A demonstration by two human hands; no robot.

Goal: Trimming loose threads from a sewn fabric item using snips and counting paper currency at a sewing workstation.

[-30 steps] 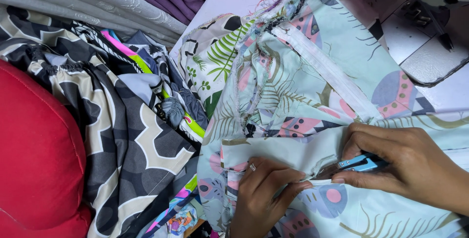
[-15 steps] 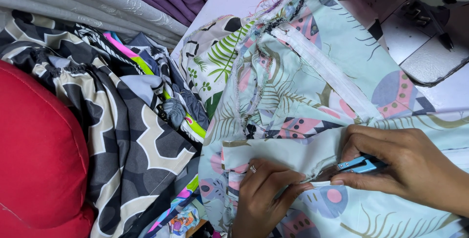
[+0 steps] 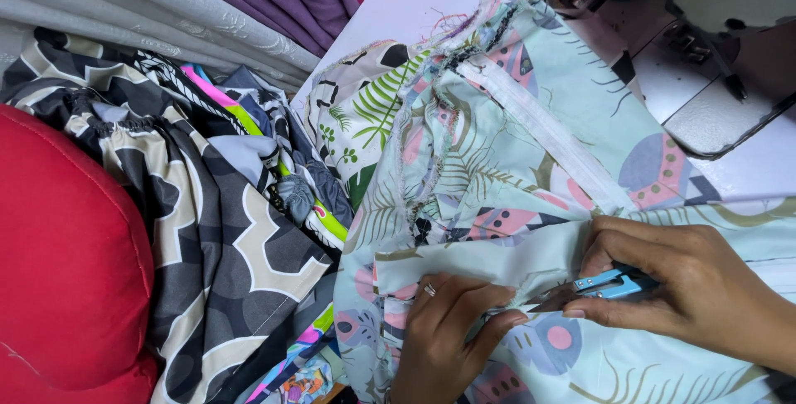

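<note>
A pale mint garment (image 3: 531, 164) printed with leaves and pink shapes lies spread over the white sewing table. My left hand (image 3: 452, 333), with a ring on one finger, presses flat on a folded edge of this fabric near the bottom. My right hand (image 3: 680, 284) grips a small blue thread snipper (image 3: 609, 284) whose tip points left at the fold, just beside my left fingertips. A white zipper strip (image 3: 551, 135) runs diagonally along the garment.
A sewing machine (image 3: 713, 48) stands at the top right. A heap of grey, black and beige patterned cloth (image 3: 207, 230) lies to the left, beside a red cushion (image 3: 66, 263). Grey and purple curtains (image 3: 207, 6) hang behind.
The camera view has shifted slightly. Both hands stay in nearly the same place on the fold, the snipper still at the seam.
</note>
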